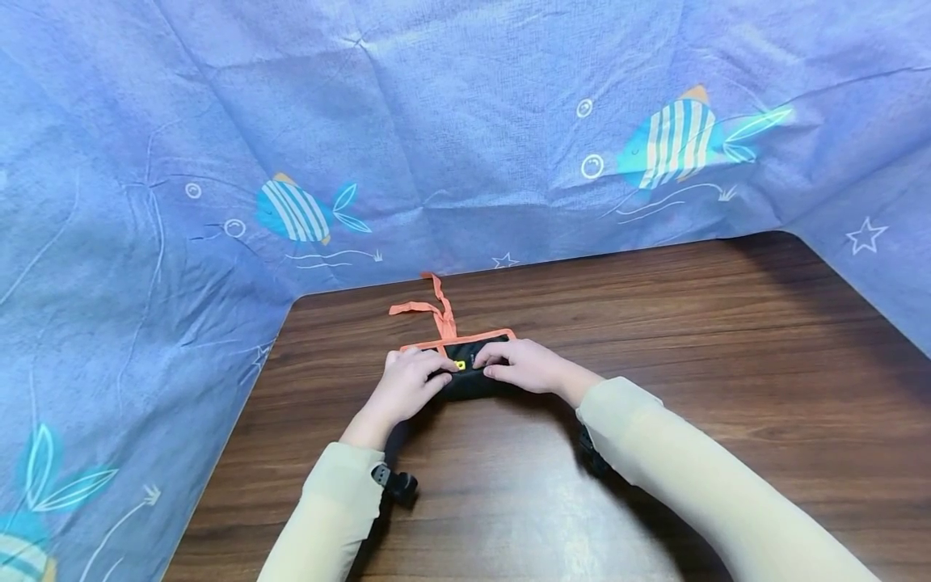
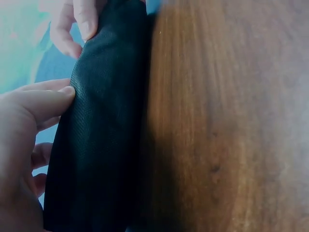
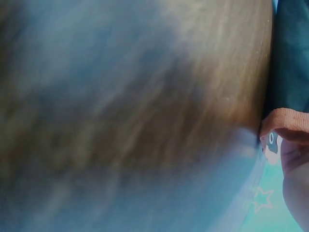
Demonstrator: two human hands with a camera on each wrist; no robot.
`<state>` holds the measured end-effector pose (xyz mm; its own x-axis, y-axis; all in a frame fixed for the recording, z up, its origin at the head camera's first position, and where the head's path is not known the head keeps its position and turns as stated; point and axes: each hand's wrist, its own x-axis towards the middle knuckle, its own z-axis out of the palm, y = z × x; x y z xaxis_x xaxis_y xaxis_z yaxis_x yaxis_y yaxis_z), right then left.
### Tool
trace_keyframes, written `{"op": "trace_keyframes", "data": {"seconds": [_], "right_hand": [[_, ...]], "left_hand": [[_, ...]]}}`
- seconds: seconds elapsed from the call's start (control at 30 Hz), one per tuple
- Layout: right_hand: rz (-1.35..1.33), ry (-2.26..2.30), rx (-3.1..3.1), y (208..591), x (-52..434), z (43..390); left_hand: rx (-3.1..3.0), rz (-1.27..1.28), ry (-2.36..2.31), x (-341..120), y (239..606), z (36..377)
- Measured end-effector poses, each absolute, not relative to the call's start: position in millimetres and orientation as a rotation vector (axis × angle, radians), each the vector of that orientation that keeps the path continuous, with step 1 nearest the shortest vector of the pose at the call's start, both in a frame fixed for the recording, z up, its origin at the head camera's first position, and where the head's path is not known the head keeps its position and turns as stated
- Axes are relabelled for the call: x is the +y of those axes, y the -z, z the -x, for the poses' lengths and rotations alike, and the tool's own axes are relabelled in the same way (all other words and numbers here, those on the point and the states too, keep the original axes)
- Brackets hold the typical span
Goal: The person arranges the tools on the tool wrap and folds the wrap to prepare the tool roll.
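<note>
Blue fish-print sheet (image 1: 465, 121) hung behind and beside a wooden tabletop (image 1: 655, 364). Black cloth pouch (image 1: 469, 373) with orange trim lying folded near the tabletop's far edge, orange strap (image 1: 436, 311) trailing toward the sheet. Left hand (image 1: 403, 386) and right hand (image 1: 525, 365) both pressed on the pouch, fingers curled over its near fold. Folding judged mostly done; strap not yet tucked.
</note>
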<state>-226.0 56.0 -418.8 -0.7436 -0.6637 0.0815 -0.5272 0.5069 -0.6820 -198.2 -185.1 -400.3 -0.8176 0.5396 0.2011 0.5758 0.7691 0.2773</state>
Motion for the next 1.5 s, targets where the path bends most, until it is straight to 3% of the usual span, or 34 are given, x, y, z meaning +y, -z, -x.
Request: {"op": "trace_keyframes", "data": {"seconds": [1.03,1.5], "right_hand": [[1.231,0.646,2.850,414,61,229],[1.098,0.576,2.827,412,55,225]], "left_hand": [[-3.060,0.810,0.921,-186,399,227],[-2.985,0.926,0.640,-196,400,216]]}}
